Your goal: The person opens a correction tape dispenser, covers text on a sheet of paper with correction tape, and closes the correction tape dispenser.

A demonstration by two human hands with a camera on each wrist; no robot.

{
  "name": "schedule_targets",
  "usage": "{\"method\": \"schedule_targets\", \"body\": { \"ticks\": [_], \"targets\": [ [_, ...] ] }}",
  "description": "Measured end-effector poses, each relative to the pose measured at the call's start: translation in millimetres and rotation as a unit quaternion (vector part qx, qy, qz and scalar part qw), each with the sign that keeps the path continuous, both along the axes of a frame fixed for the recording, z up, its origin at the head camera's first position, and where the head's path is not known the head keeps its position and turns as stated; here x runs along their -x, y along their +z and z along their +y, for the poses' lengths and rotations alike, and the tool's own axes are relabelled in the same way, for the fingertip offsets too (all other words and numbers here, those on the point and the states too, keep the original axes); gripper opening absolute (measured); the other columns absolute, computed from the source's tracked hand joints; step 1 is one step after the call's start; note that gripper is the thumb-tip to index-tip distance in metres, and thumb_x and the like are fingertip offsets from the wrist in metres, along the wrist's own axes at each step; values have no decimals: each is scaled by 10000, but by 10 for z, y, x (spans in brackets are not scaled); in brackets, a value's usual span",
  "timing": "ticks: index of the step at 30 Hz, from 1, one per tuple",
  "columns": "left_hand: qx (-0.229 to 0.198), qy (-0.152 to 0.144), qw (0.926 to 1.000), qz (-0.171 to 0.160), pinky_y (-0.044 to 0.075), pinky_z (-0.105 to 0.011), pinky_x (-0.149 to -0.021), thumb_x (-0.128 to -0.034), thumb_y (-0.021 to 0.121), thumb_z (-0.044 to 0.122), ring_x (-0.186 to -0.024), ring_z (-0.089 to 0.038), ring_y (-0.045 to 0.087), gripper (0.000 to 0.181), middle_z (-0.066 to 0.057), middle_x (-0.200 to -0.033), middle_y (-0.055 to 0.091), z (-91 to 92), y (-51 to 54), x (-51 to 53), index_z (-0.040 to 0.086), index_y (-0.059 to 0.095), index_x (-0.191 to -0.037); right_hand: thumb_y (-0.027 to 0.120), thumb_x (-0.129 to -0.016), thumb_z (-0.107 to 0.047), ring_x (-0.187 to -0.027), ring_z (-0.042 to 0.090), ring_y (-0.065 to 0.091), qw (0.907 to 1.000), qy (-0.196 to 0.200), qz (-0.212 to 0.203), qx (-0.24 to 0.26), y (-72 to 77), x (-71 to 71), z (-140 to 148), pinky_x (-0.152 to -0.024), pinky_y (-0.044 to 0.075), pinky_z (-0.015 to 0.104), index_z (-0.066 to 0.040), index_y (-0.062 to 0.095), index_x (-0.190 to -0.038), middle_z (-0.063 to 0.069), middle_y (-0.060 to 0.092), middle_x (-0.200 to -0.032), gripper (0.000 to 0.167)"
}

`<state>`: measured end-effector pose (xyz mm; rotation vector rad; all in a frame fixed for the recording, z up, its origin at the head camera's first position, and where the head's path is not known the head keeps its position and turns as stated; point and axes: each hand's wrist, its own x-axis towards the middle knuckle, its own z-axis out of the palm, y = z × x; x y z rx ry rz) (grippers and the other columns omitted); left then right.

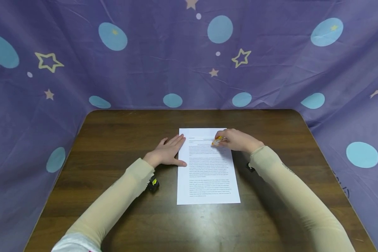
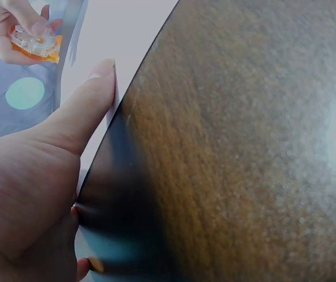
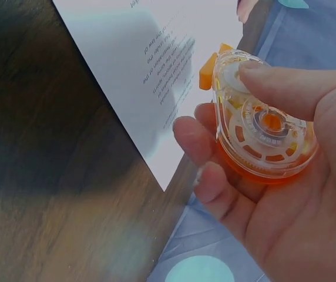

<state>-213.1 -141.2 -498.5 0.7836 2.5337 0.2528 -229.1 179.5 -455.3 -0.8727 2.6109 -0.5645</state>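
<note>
A printed sheet of paper [image 1: 208, 168] lies on the brown table. My left hand [image 1: 168, 152] rests flat at the sheet's left edge with its fingers spread; in the left wrist view the thumb [image 2: 91, 97] lies across the paper's border. Over the upper part of the text, my right hand [image 1: 239, 140] grips a correction tape dispenser [image 3: 265, 126] with a clear case and orange parts. The thumb presses on the case's side, and the fingers curl under it. Its orange tip [image 3: 208, 71] points toward the page. Whether the tip touches the paper I cannot tell.
The wooden table [image 1: 119, 140] has rounded far corners. A purple curtain [image 1: 163, 63] with stars and blue spots hangs behind the table and along both sides. A small black device [image 1: 153, 183] is strapped at the left wrist.
</note>
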Motion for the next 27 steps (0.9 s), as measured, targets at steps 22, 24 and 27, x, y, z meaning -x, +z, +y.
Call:
{"method": "schedule_targets", "body": {
  "ticks": [22,24,27],
  "targets": [
    [-99,-65,9999,-13,33,-611,-1252,-923,670,662,-1617,-292,6,1143,-123,-1754,-4,-18,30,-9,39,74,-1674,729,-996,-185,-953,161,641,9988,445,7,200,-103,42,-468,-904,534,384,-119,738,-1170,17,727,-1068,186],
    [-64,-101,9999,8,42,-612,-1252,-924,663,669,-1617,-289,11,1142,-120,-1753,-5,-15,42,-13,45,70,-1675,723,-1001,-180,-956,166,645,9986,494,55,158,-113,47,-521,-908,536,384,-117,735,-1175,21,726,-1068,186],
    [-40,-111,9999,18,42,-615,-1252,-924,658,675,-1617,-284,8,1142,-113,-1753,-10,-8,63,-19,52,65,-1676,715,-1006,-168,-977,172,655,9981,585,175,111,-129,63,-590,-919,539,382,-112,729,-1175,29,728,-1078,179]
  ]
}}
